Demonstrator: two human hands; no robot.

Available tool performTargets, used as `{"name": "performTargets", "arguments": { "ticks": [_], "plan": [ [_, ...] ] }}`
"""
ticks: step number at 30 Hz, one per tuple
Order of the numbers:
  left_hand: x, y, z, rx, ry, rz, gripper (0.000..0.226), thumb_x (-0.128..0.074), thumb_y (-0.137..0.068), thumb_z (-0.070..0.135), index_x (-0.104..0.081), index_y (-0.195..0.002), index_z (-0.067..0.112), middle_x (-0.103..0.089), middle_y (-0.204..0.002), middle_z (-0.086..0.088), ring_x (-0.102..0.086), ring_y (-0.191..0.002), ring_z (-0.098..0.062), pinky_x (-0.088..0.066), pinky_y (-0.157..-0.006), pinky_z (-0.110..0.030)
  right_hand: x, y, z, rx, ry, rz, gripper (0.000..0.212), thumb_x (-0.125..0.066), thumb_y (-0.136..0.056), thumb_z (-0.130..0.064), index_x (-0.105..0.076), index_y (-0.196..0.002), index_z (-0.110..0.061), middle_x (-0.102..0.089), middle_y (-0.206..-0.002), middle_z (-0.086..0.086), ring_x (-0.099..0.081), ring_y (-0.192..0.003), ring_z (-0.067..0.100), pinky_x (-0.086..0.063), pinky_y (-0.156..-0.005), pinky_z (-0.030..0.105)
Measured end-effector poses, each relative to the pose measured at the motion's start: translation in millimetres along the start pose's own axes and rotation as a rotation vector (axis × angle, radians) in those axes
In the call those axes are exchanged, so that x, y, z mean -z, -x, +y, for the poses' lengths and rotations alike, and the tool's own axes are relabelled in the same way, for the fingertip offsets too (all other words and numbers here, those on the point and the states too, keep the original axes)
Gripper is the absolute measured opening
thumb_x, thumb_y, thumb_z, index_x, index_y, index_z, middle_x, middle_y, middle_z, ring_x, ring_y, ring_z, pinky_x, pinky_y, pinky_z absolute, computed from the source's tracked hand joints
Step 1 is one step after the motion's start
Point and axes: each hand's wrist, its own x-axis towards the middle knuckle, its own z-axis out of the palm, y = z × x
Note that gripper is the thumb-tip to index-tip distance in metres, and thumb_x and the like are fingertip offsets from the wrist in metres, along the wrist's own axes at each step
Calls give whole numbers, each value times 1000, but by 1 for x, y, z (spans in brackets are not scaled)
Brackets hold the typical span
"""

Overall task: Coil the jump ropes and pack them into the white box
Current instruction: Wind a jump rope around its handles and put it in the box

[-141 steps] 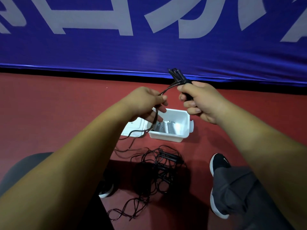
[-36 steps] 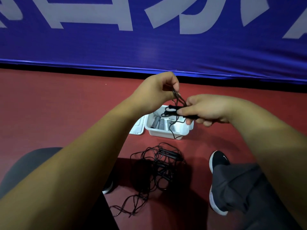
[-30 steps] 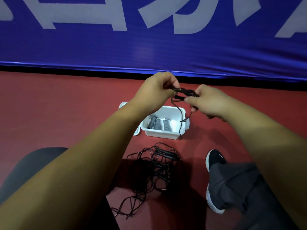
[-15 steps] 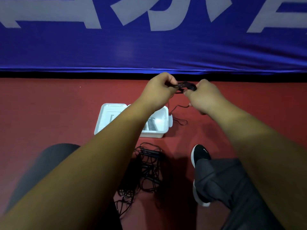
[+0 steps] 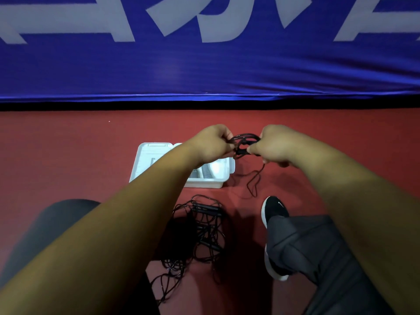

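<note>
I hold a black jump rope (image 5: 243,144) in a small coil between both hands, above the red floor. My left hand (image 5: 211,143) grips the coil's left side and my right hand (image 5: 276,145) grips its right side together with the black handles. A loose end of that rope (image 5: 254,183) dangles down to the floor. The white box (image 5: 223,178) stands open below my left forearm, with grey handles (image 5: 205,175) partly visible inside. Its lid (image 5: 147,159) lies open to the left. A tangled heap of black jump ropes (image 5: 200,233) lies on the floor in front of the box.
A blue banner with white lettering (image 5: 204,53) runs along the back of the red floor (image 5: 68,155). My right leg in dark trousers (image 5: 318,258) and black shoe (image 5: 273,212) sits right of the heap. My left knee (image 5: 45,235) is at lower left.
Since the earliest frame the long rope has been gathered into a small coil between my hands. Over the last second the view shifted, my hands spread slightly, and the dangling end hangs right of the box.
</note>
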Motion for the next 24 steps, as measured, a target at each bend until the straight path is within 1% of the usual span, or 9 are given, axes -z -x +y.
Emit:
{"name": "performTargets", "arguments": {
  "ticks": [2, 5, 7, 9, 11, 14, 17, 20, 24],
  "plan": [
    [-1, 6, -5, 27, -2, -57, 12, -58, -100, -7, -58, -99, 5, -68, -91, -20, -68, -78, -21, -60, -77, -28, 0, 4, 0, -6, -1, -84, 35, -68, -100, -30, -72, -80, -1, -64, -50, 5, -47, -35, 20, -37, -46, 24],
    [0, 13, -11, 54, 21, -84, 15, -53, -102, -10, -57, -110, 1, -66, -89, -14, -68, -72, -14, -59, -66, -19, -3, 5, 2, -15, -85, -215, 34, -69, -101, -28, -67, -79, -2, -57, -50, 5, -38, -35, 18, -32, -44, 21],
    [5, 18, -13, 69, 7, -92, 15, -54, -102, -8, -60, -115, -3, -68, -92, -12, -69, -75, -14, -60, -69, -21, -6, 6, 1, -13, -139, -268, 30, -69, -101, -26, -66, -84, -2, -60, -58, 8, -38, -41, 18, -31, -44, 21],
    [12, 22, -16, 68, -25, -108, 14, -59, -102, -3, -65, -115, -5, -71, -95, -13, -72, -84, -18, -64, -85, -31, -9, 6, -1, 7, -160, -299, 28, -70, -100, -26, -66, -86, -2, -61, -62, 9, -39, -46, 18, -30, -45, 23],
    [21, 28, -18, 56, -23, -106, 14, -60, -102, -2, -67, -114, -4, -72, -97, -14, -72, -91, -19, -61, -95, -33, -12, 6, -5, 39, -160, -320, 31, -70, -101, -27, -66, -84, -1, -59, -55, 5, -38, -44, 17, -29, -45, 23],
    [32, 38, -19, -10, 30, -29, 16, -57, -103, -4, -71, -109, -1, -74, -96, -7, -72, -90, -12, -61, -87, -23, -14, 4, -10, 74, -206, -315, 35, -70, -101, -34, -68, -90, -1, -59, -64, 9, -38, -47, 18, -30, -43, 23],
    [38, 42, -17, -73, 57, 87, 15, -60, -102, -3, -72, -101, 5, -70, -85, -5, -66, -75, -5, -54, -73, -15, -16, -2, -16, 117, -276, -256, 37, -69, -101, -38, -68, -94, -1, -58, -76, 14, -40, -54, 21, -30, -42, 24],
    [42, 40, -13, -121, 35, 149, 24, -61, -100, -2, -75, -92, 16, -69, -84, -7, -62, -80, -14, -51, -80, -27, -16, -5, -19, 158, -320, -193, 37, -67, -103, -35, -66, -95, 1, -61, -74, 13, -41, -53, 21, -31, -42, 24],
    [46, 34, -11, -100, -35, 161, 21, -59, -103, 3, -74, -96, 17, -70, -84, -6, -63, -79, -18, -56, -84, -38, -18, -2, -21, 171, -352, -184, 34, -66, -104, -33, -65, -95, -1, -64, -75, 11, -44, -62, 24, -32, -43, 25]
  ]
}}
